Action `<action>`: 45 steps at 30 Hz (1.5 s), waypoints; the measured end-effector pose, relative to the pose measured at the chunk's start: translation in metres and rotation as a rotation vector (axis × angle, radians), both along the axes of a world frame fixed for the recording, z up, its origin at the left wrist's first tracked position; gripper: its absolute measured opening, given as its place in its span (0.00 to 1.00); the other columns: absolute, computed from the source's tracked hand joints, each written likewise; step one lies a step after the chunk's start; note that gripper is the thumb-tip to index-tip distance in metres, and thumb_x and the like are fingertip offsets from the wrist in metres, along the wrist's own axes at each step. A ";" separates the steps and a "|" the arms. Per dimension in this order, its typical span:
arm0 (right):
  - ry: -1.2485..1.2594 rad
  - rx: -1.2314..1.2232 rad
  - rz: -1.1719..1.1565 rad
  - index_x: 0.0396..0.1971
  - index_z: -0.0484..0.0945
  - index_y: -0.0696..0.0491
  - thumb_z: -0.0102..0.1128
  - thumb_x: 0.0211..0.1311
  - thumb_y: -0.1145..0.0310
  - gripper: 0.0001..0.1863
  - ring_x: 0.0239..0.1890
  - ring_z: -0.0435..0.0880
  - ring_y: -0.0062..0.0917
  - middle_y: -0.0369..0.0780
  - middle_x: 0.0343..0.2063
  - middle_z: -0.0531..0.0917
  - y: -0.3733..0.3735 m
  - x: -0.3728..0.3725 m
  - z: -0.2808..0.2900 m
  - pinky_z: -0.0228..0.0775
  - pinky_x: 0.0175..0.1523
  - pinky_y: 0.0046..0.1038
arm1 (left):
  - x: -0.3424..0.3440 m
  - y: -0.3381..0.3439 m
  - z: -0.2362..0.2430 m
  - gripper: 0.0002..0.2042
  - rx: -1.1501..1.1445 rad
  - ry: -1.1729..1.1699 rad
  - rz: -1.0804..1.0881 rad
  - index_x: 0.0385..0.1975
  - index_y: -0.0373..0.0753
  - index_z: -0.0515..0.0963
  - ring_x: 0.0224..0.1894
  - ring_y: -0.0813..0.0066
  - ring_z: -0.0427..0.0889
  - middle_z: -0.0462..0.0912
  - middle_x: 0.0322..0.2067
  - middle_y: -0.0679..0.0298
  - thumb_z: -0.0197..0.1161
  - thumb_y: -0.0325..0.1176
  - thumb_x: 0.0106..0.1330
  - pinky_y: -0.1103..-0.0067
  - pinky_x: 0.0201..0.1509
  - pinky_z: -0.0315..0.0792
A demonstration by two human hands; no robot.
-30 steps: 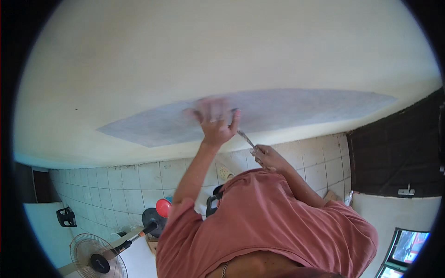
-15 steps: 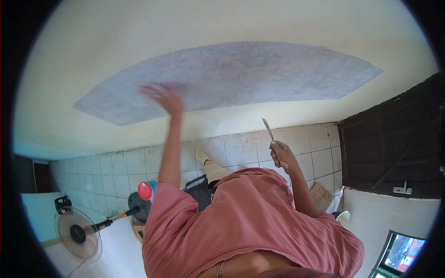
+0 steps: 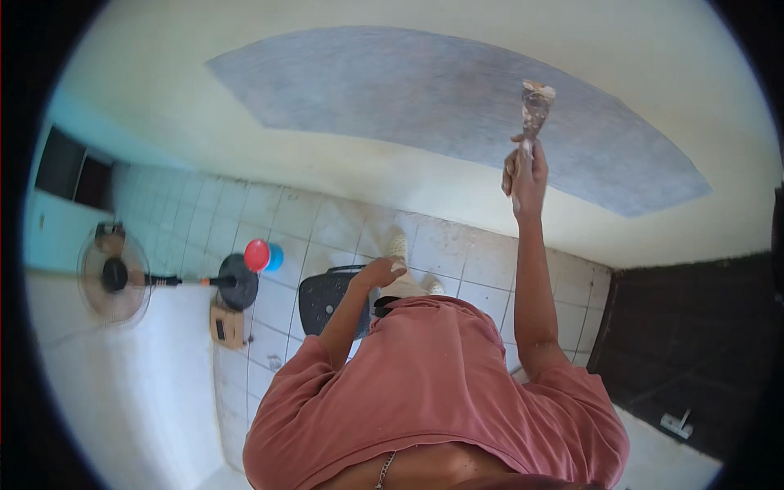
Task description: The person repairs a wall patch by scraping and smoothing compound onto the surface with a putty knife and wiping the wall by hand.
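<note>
My right hand (image 3: 527, 175) is raised toward the wall, closed around the handle of a putty knife (image 3: 536, 110). Its blade points up and is smeared with whitish and brown filler. The blade shows in front of the long grey patch (image 3: 392, 90) on the pale wall; whether it touches the surface I cannot tell. Low in front of my body hangs my left hand (image 3: 378, 272), fingers loosely bent, with no tool seen in it. A whitish spot shows by its fingertips, too blurred to make out.
A dark chair or stool (image 3: 322, 306) stands on the tiled floor (image 3: 335, 229) beside my left forearm. Further left are a red-topped blue container (image 3: 258, 256), a standing fan (image 3: 114, 276) and a cardboard box (image 3: 229, 325). A dark door (image 3: 678, 343) is at the right.
My left hand has come off the grey patch and dropped to my front. My right hand has lifted the putty knife up before the patch. The view has turned somewhat.
</note>
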State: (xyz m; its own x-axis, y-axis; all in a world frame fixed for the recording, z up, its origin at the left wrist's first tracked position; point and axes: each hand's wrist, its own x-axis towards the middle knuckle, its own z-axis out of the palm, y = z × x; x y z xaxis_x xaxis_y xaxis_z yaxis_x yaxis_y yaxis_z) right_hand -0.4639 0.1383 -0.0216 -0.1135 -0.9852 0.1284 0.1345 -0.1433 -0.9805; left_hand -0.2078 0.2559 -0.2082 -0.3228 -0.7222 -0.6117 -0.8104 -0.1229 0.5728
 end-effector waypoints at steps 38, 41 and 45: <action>0.739 0.049 0.068 0.31 0.70 0.63 0.46 0.54 0.73 0.09 0.22 0.75 0.49 0.54 0.17 0.74 -0.064 0.114 -0.005 0.64 0.29 0.44 | -0.046 -0.223 0.161 0.19 0.013 1.473 0.974 0.29 0.37 0.69 0.28 0.76 0.74 0.73 0.24 0.64 0.49 0.50 0.62 0.80 0.34 0.69; 0.810 -0.083 0.072 0.32 0.70 0.64 0.47 0.56 0.71 0.10 0.21 0.74 0.47 0.54 0.16 0.73 -0.086 0.137 -0.007 0.63 0.27 0.38 | -0.037 -0.231 0.182 0.18 -0.097 1.540 1.173 0.23 0.40 0.67 0.20 0.80 0.70 0.70 0.18 0.67 0.49 0.51 0.62 0.83 0.25 0.67; 0.758 -0.122 0.143 0.34 0.70 0.67 0.47 0.58 0.70 0.13 0.16 0.72 0.36 0.53 0.16 0.72 -0.074 0.167 -0.003 0.63 0.25 0.29 | -0.004 -0.228 0.184 0.18 -0.163 1.455 1.251 0.19 0.41 0.65 0.13 0.80 0.67 0.67 0.13 0.68 0.49 0.50 0.62 0.83 0.20 0.65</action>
